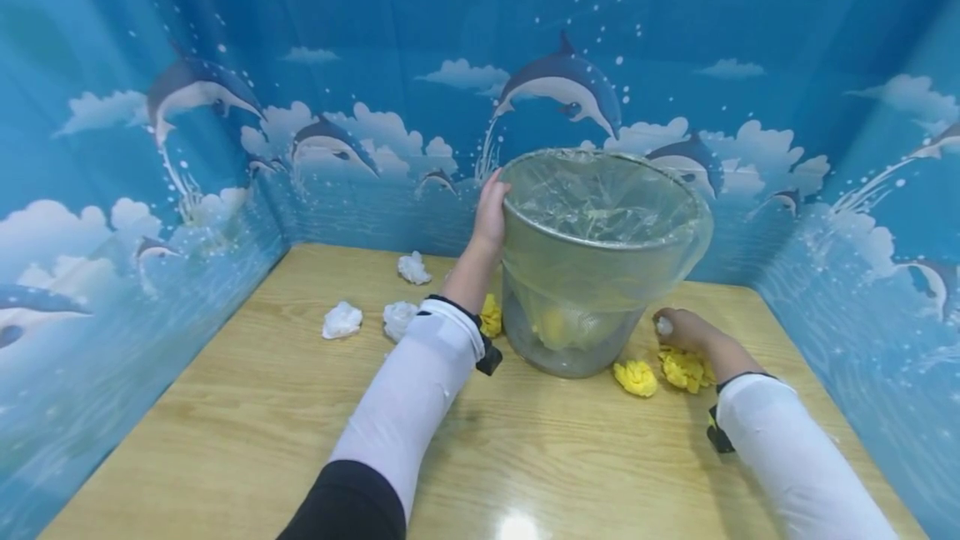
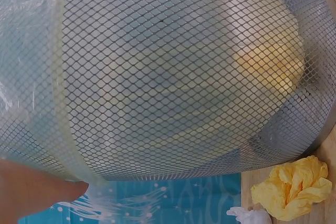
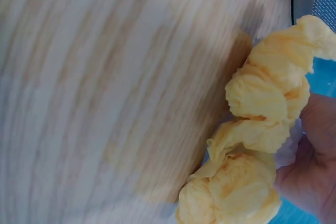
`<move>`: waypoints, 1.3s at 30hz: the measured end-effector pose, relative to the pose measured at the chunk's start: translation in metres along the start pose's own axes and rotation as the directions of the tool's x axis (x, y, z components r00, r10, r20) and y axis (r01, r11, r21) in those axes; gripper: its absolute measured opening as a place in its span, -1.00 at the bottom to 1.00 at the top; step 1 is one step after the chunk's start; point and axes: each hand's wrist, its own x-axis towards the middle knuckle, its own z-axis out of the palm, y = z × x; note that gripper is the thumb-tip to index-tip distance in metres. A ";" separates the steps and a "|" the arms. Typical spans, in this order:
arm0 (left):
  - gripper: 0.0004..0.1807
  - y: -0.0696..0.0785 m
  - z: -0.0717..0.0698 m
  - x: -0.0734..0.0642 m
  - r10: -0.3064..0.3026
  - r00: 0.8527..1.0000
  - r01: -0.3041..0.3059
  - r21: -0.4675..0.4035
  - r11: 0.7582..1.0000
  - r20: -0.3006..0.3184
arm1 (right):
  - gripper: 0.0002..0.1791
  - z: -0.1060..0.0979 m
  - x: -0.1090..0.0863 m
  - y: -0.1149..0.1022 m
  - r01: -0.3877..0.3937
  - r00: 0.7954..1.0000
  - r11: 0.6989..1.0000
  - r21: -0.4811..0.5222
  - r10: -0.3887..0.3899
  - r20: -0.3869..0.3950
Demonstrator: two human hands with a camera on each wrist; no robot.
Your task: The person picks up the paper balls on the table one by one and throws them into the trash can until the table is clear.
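Note:
A round mesh waste bin (image 1: 527,332) stands on the table, lined with a clear plastic bag (image 1: 592,261) folded down over its rim. Crumpled yellow and white pieces show through the mesh near its bottom. My left hand (image 1: 492,211) grips the bin's rim on the left side; in the left wrist view a digit lies along the liner edge. To the right of the bin, my right hand (image 1: 686,332) pinches a white crumpled paper ball (image 1: 663,326). Below that hand lies a yellow crumpled paper ball (image 1: 686,369), with another yellow ball (image 1: 636,377) closer to the bin.
Left of the bin, several white crumpled balls lie on the wooden table (image 1: 262,407), one of them (image 1: 342,320) farthest left. A yellow ball (image 1: 491,317) sits between my left forearm and the bin. A blue dolphin-print curtain (image 1: 420,40) encloses the table's back and sides.

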 end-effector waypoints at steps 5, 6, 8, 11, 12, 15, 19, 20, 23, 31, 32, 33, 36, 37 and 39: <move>-0.32 0.000 0.000 0.000 0.002 1.000 -0.002 -0.002 1.000 -0.001 | -0.47 -0.002 -0.001 -0.001 -0.023 1.000 1.000 -0.008 0.023 0.011; -0.32 0.000 0.000 -0.001 0.004 1.000 -0.004 0.001 1.000 0.001 | -0.47 -0.002 -0.001 -0.001 -0.029 1.000 1.000 -0.008 0.029 0.013; -0.32 0.000 0.000 0.000 0.004 1.000 -0.004 0.006 1.000 0.001 | -0.47 -0.002 0.000 0.000 -0.033 0.999 0.999 -0.011 0.033 0.014; -0.30 -0.001 0.000 0.000 0.008 1.000 -0.008 0.020 1.000 -0.005 | -0.48 -0.001 0.001 0.002 -0.046 0.999 0.999 -0.003 0.046 0.013; -0.30 -0.002 0.000 0.000 0.009 1.000 -0.008 0.022 1.000 -0.005 | -0.48 -0.001 0.002 0.002 -0.048 0.999 0.999 -0.006 0.048 0.012; -0.29 -0.002 0.000 0.001 0.009 1.000 -0.008 0.030 1.000 -0.014 | -0.47 -0.001 0.002 0.003 -0.050 0.999 0.999 -0.006 0.050 0.002; -0.29 -0.002 0.000 0.002 0.010 1.000 -0.010 0.024 1.000 -0.015 | -0.45 -0.003 0.000 0.001 -0.034 0.999 0.999 0.013 0.035 -0.016; -0.29 -0.002 0.000 0.002 0.011 1.000 -0.011 0.022 1.000 -0.014 | -0.45 -0.004 0.000 0.000 -0.030 0.999 0.999 0.023 0.030 -0.021; -0.29 -0.002 0.000 0.002 0.009 1.000 -0.009 0.017 1.000 -0.011 | -0.47 -0.006 -0.002 -0.002 -0.016 0.999 0.999 0.041 0.018 -0.032; -0.30 0.000 0.000 0.002 0.005 1.000 -0.005 -0.004 1.000 -0.011 | -0.54 -0.012 -0.001 -0.002 0.004 0.995 0.999 -0.041 -0.008 -0.099; -0.30 0.000 0.000 0.003 0.008 1.000 -0.008 -0.004 1.000 -0.014 | -0.54 -0.012 -0.001 -0.002 0.003 0.994 0.999 -0.042 -0.007 -0.105; -0.31 0.000 0.000 0.003 0.009 1.000 -0.009 -0.004 1.000 -0.016 | -0.54 -0.013 -0.001 -0.002 0.002 0.994 0.999 -0.038 -0.006 -0.108; -0.31 0.000 0.000 0.003 0.011 1.000 -0.012 -0.005 1.000 -0.016 | -0.53 -0.015 0.000 -0.001 0.005 0.993 0.999 -0.038 -0.009 -0.118; -0.31 0.000 0.000 0.002 0.011 1.000 -0.011 -0.005 1.000 -0.014 | -0.53 -0.015 0.001 -0.001 0.003 0.993 0.999 -0.034 -0.007 -0.119; -0.30 0.000 0.000 0.002 0.010 1.000 -0.010 -0.006 1.000 -0.010 | -0.52 -0.015 0.001 0.000 0.006 0.992 1.000 -0.027 -0.010 -0.126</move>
